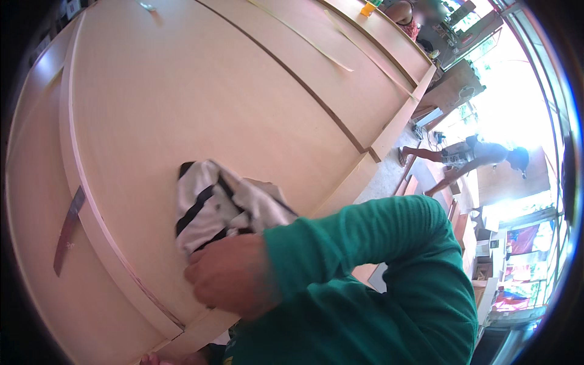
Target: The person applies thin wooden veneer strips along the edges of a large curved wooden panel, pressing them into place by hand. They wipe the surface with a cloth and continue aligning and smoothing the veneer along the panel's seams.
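Head view, looking down over the worker's shoulder. Right hand [228,277], green sleeve [377,261] bent at the elbow, is closed tight around a bunched white cloth with black stripes [222,207]; the free end of the cloth spills up toward 11 o'clock from the knuckles and lies pressed flat on the big pale wooden panel [182,103]. Reads as a wiping pass on the panel face, cloth sitting near its lower edge. Left hand [173,359] only peeks in at 6 o'clock of the frame, fingertips at the panel's bottom edge; cannot tell how it is closed or whether it grips the board. A dark flat blade-like strip [68,228] lies at 9 o'clock from the cloth, on the adjoining panel, well apart. Another person [468,155] stoops at 2 o'clock, far off in bright light. Judgement: next stroke wants steady downward pressure and a sweep across bare wood, keeping the cloth bunched.
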Tool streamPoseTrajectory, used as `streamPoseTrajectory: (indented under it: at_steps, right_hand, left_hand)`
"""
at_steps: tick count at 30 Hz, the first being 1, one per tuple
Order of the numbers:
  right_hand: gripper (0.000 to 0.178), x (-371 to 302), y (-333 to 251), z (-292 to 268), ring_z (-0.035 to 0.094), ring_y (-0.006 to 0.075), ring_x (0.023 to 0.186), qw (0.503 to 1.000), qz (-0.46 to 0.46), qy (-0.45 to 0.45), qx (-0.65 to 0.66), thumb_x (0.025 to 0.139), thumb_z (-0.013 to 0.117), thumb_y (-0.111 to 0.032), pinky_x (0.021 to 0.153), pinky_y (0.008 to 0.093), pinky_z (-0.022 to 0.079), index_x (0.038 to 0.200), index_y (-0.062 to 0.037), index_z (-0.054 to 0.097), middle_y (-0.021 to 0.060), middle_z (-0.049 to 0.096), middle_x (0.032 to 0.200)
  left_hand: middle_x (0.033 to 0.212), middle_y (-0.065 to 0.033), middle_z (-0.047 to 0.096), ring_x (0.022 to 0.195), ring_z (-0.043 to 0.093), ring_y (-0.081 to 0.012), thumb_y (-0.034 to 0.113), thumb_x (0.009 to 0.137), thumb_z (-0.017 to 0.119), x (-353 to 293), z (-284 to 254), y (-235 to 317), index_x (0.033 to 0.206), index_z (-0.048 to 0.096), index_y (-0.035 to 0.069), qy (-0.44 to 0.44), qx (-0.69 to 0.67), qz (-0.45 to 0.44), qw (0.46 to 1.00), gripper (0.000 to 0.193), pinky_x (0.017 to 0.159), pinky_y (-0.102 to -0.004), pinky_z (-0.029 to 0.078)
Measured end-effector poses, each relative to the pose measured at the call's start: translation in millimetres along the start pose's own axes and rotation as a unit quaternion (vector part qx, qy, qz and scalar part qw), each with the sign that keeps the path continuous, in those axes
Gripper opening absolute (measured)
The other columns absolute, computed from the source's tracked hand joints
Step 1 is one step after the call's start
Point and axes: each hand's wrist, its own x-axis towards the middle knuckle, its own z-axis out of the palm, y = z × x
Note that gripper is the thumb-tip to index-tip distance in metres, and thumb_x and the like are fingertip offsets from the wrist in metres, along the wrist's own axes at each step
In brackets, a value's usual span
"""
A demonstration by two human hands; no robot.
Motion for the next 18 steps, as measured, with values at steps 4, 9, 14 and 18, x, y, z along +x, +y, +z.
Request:
streamPoseTrajectory:
  at_steps: [4, 9, 14, 18]
  right_hand:
    - [0.026, -47, -27, 6, 0.072, 0.039, 0.113, 0.998, 0.016, -0.053, -0.016, 0.076, 0.08, -0.012, 0.1, 0.049, 0.06, 0.099, 0.0, 0.08, 0.0207, 0.072, 0.111]
    - [0.025, -75, -24, -41, 0.076, 0.0398, 0.102, 0.971, -0.106, 0.173, -0.13, 0.084, 0.076, -0.016, 0.089, 0.0487, 0.063, 0.103, -0.0011, 0.08, 0.0167, 0.078, 0.104]
    - [0.026, -81, -57, -102, 0.079, 0.0235, 0.101, 0.895, 0.071, 0.345, 0.273, 0.099, 0.076, -0.007, 0.087, 0.0356, 0.063, 0.124, -0.0001, 0.079, 0.0147, 0.082, 0.116]
    - [0.026, -15, 31, -97, 0.078, 0.0345, 0.086, 0.841, -0.121, 0.1, 0.518, 0.089, 0.078, -0.023, 0.08, 0.0455, 0.062, 0.106, -0.0028, 0.078, 0.0198, 0.08, 0.101]
  left_hand:
    - [0.112, -0.0171, 0.073, 0.103, 0.071, -0.0376, 0.034, 0.112, 0.06, -20, -57, -50, 0.122, 0.07, 0.004, -0.036, 0.036, 0.107, 0.993, 0.033, 0.089, -0.0545, 0.059]
    - [0.116, -0.0179, 0.075, 0.115, 0.07, -0.0376, 0.038, 0.123, 0.043, -8, -75, -38, 0.12, 0.077, -0.001, -0.114, 0.193, 0.056, 0.973, 0.053, 0.104, -0.0535, 0.056]
    - [0.135, -0.0238, 0.074, 0.124, 0.07, -0.0364, 0.059, 0.119, 0.046, 46, -87, 33, 0.136, 0.072, -0.003, -0.26, 0.08, -0.062, 0.96, 0.07, 0.113, -0.0508, 0.052]
    - [0.167, -0.0273, 0.058, 0.147, 0.063, -0.0389, 0.077, 0.108, 0.053, 73, -12, 95, 0.17, 0.046, 0.0, -0.281, -0.18, -0.045, 0.942, 0.099, 0.127, -0.0485, 0.044]
